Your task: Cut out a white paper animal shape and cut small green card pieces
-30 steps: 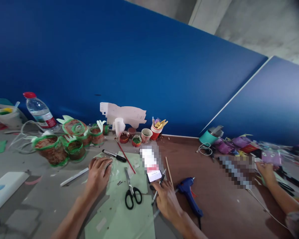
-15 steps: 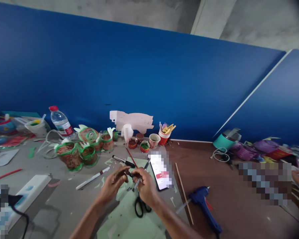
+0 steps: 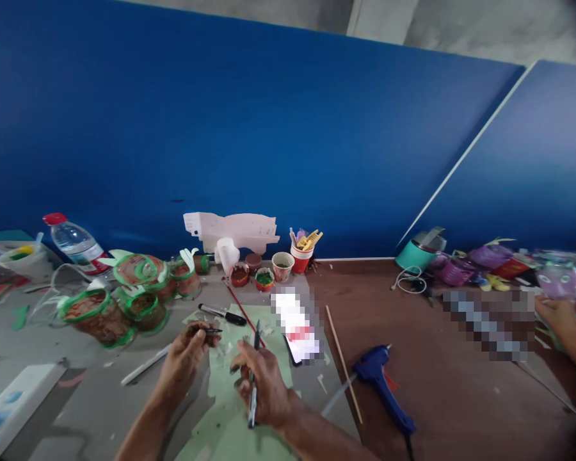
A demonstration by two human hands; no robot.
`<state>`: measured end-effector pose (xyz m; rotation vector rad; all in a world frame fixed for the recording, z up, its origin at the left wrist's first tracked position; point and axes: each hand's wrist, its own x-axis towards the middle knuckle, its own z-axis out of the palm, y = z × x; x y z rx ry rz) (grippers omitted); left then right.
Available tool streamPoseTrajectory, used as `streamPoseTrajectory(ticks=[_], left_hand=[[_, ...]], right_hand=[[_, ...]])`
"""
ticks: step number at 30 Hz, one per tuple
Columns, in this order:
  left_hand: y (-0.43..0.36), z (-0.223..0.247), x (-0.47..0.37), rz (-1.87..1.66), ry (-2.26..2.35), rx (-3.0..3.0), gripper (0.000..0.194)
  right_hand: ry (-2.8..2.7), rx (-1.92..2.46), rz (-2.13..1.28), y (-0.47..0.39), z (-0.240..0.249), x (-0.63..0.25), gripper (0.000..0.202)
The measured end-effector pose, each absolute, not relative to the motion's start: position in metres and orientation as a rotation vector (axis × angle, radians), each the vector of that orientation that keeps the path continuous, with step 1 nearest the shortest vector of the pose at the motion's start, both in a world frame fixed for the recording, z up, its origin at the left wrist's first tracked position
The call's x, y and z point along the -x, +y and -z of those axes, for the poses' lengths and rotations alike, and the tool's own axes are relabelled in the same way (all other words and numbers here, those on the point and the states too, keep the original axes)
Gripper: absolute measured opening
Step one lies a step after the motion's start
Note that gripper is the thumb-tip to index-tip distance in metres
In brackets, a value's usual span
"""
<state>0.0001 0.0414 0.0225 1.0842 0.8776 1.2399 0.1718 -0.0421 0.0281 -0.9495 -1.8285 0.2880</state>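
My left hand (image 3: 185, 358) is pinched round a small dark object (image 3: 213, 330) whose tip points right. To its right, above the green paper (image 3: 225, 422), my right hand (image 3: 266, 384) holds a slim pen (image 3: 253, 394) between its fingers, nearly upright. Some fingers of that hand are curled and partly hidden. Beyond both hands lie a black-and-white marker (image 3: 221, 314) and a red stick (image 3: 240, 306). A white pen (image 3: 146, 365) lies left of my left hand, partly behind it. The phone (image 3: 297, 326) rests right of the paper, its screen lit.
Brown-and-green pots (image 3: 98, 317) and a water bottle (image 3: 79, 246) stand at the left. Small paint cups (image 3: 283, 267) line the back. A blue glue gun (image 3: 384, 384) and a wooden stick (image 3: 343, 362) lie at the right. Another person's hand (image 3: 569, 326) is at the far right.
My hands have moved apart, and the pen in my right hand now stands more upright. The scissors seen under my right hand are no longer visible. The view has shifted right.
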Motion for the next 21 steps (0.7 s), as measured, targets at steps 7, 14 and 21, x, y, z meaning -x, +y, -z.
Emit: streamPoseTrajectory(ticks=[7,14,21], left_hand=[[0.042,-0.016,-0.002,-1.187,0.812,-0.886,0.028],[0.038,-0.017,-0.004,-1.182,0.754,-0.862,0.021],[0.032,-0.025,-0.005,-1.144,0.705,-0.830,0.021]], right_hand=[[-1.890,0.867,-0.219,-0.044,-0.027,-0.169,0.054],[-1.980,0.792,-0.254,-0.045,-0.029,-0.168,0.054],[-2.141,0.775,-0.384,-0.050,-0.030,-0.160,0.046]])
